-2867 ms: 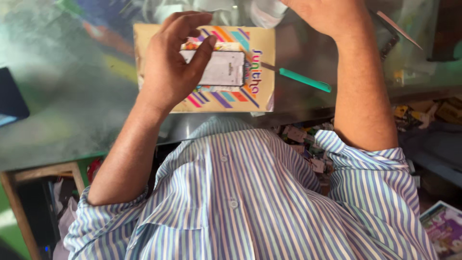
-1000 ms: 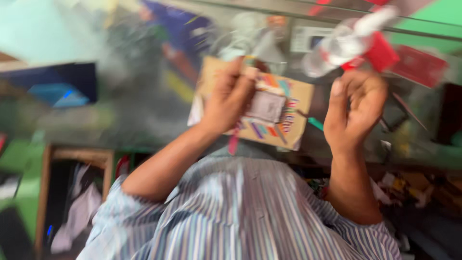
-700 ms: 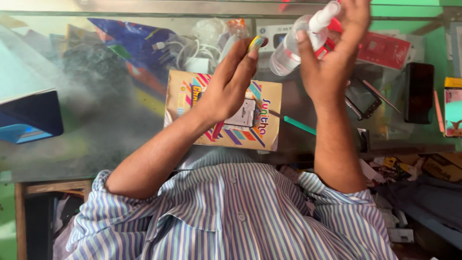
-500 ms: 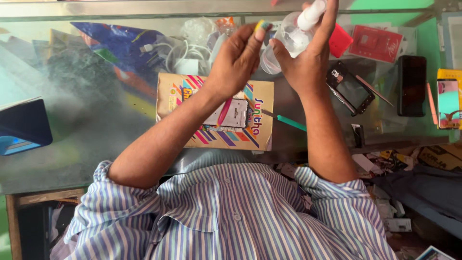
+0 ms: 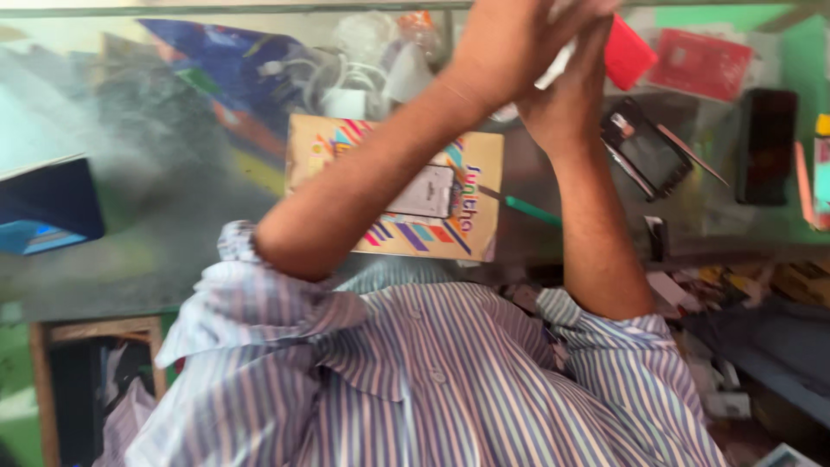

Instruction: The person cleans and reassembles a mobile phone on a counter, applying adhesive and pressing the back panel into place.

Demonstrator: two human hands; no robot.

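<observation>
Both my hands are raised together at the top of the view, above a glass counter (image 5: 173,251). My left hand (image 5: 510,39) is wrapped over my right hand (image 5: 566,95), and only a pale sliver of a clear plastic bottle (image 5: 558,62) shows between them. The rest of the bottle is hidden by my fingers. Below my left forearm lies a colourful patterned cardboard box (image 5: 389,238) with a white phone (image 5: 428,192) lying flat on it.
A green-handled tool (image 5: 532,210) lies right of the box. A dismantled dark phone (image 5: 644,151), a black phone (image 5: 765,147) and a red block (image 5: 629,54) sit at the right. White cables (image 5: 341,73) lie behind the box, a blue box (image 5: 47,207) at far left.
My left hand left the white phone on the box and rose to meet my right hand, which brought the clear bottle in. Both hands have now closed over the bottle.
</observation>
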